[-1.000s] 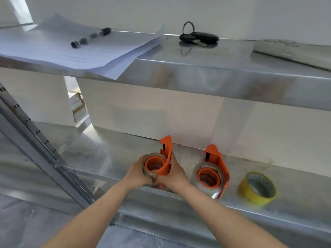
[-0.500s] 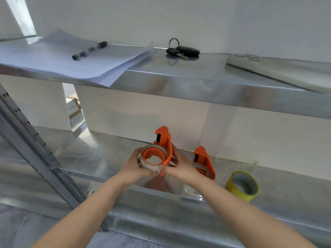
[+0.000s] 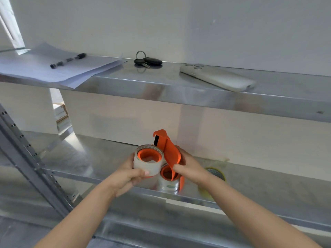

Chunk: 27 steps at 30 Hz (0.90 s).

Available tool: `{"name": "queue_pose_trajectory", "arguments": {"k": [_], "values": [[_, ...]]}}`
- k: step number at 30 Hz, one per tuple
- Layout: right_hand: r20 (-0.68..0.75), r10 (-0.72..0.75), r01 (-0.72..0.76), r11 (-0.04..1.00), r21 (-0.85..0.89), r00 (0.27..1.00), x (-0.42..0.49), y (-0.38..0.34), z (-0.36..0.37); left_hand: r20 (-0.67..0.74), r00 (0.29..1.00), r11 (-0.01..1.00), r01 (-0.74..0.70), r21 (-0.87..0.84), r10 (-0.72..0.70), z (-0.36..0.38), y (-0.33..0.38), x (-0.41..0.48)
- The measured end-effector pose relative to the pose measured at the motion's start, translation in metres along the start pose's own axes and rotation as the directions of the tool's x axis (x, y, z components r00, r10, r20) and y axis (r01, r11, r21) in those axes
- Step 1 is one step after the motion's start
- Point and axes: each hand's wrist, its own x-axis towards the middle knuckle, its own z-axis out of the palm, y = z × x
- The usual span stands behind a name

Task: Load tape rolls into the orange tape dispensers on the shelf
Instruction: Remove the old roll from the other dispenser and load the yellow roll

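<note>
Above the lower metal shelf I hold an orange tape dispenser with a clear tape roll seated on its orange hub. My left hand wraps around the roll from below. My right hand grips the dispenser's flat orange side plate. Just under them a second orange dispenser with a clear roll stands on the shelf. A yellow tape roll lies to the right, mostly hidden behind my right wrist.
The upper shelf carries paper sheets with a pen, a set of keys and a white phone. A perforated grey upright rises at the left. A white wall closes the back.
Both hands lifted the dispenser with its roll higher off the shelf and tilted it. The second dispenser now shows below my hands, and the yellow roll has slipped behind my right wrist.
</note>
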Motion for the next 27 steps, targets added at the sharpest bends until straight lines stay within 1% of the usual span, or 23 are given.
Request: {"name": "queue_pose_trajectory", "arguments": {"k": [1,3,5,6,8,9,11,13,15,17,18,19,20,21,22,23,24,25,27], "values": [[-0.023,-0.007,0.008,1.0,0.013,1.0,-0.004,0.001,-0.002,0.041,0.999,0.993,0.0,-0.12,0.005,0.006,-0.001,-0.001],[-0.057,-0.011,0.014,0.998,0.06,0.998,-0.011,0.004,-0.008,0.082,0.997,0.94,0.017,-0.339,0.012,0.018,-0.001,-0.004],[-0.067,-0.002,0.009,0.994,0.11,0.998,-0.017,0.006,-0.013,0.04,0.998,0.846,0.056,-0.531,-0.042,0.028,-0.002,-0.002],[-0.061,-0.001,0.009,0.992,0.123,0.998,-0.02,0.008,-0.016,0.002,0.997,0.804,0.068,-0.591,-0.083,0.033,-0.003,-0.001],[-0.041,-0.024,0.029,0.991,0.131,0.999,-0.027,0.011,-0.019,-0.057,0.979,0.749,0.113,-0.653,-0.197,0.042,-0.006,0.001],[-0.032,-0.036,0.04,0.989,0.139,0.999,-0.03,0.012,-0.02,-0.054,0.966,0.72,0.151,-0.677,-0.253,0.046,-0.008,0.002],[-0.03,-0.045,0.049,0.986,0.159,0.999,-0.037,0.013,-0.022,0.002,0.942,0.647,0.233,-0.726,-0.336,0.052,-0.014,0.002],[-0.024,-0.047,0.05,0.984,0.169,0.999,-0.041,0.012,-0.025,0.058,0.941,0.613,0.264,-0.745,-0.334,0.055,-0.02,0.0],[-0.002,-0.042,0.042,0.989,0.142,0.999,-0.046,0.013,-0.028,0.094,0.949,0.616,0.269,-0.74,-0.301,0.06,-0.022,-0.005],[0.016,-0.039,0.036,0.99,0.136,0.999,-0.052,0.013,-0.032,0.144,0.951,0.586,0.283,-0.759,-0.273,0.063,-0.026,-0.01],[-0.029,-0.04,0.043,0.996,0.084,0.999,-0.055,0.012,-0.033,0.157,0.954,0.571,0.28,-0.772,-0.256,0.065,-0.027,-0.011],[-0.128,-0.074,0.07,0.997,-0.033,0.989,-0.06,0.009,-0.032,0.153,0.959,0.571,0.266,-0.776,-0.238,0.067,-0.028,-0.012],[-0.231,-0.171,0.124,0.971,-0.202,0.958,-0.065,0.006,-0.029,0.131,0.966,0.582,0.238,-0.777,-0.221,0.069,-0.029,-0.012],[-0.292,-0.318,0.201,0.907,-0.37,0.902,-0.069,0.003,-0.024,0.1,0.974,0.604,0.205,-0.77,-0.203,0.073,-0.029,-0.012],[-0.297,-0.448,0.266,0.828,-0.494,0.843,-0.073,-0.001,-0.015,0.054,0.98,0.634,0.166,-0.756,-0.192,0.076,-0.03,-0.011],[-0.271,-0.523,0.309,0.768,-0.561,0.808,-0.076,-0.004,-0.006,0.015,0.983,0.668,0.137,-0.731,-0.185,0.08,-0.03,-0.01],[-0.238,-0.545,0.326,0.738,-0.591,0.804,-0.077,-0.006,0.003,-0.007,0.984,0.703,0.122,-0.701,-0.178,0.084,-0.031,-0.009],[-0.22,-0.521,0.308,0.74,-0.597,0.825,-0.077,-0.007,0.011,-0.013,0.984,0.733,0.126,-0.669,-0.18,0.087,-0.032,-0.007],[-0.239,-0.404,0.215,0.801,-0.559,0.883,-0.074,-0.007,0.02,-0.026,0.98,0.775,0.14,-0.616,-0.197,0.094,-0.034,-0.007]]}}
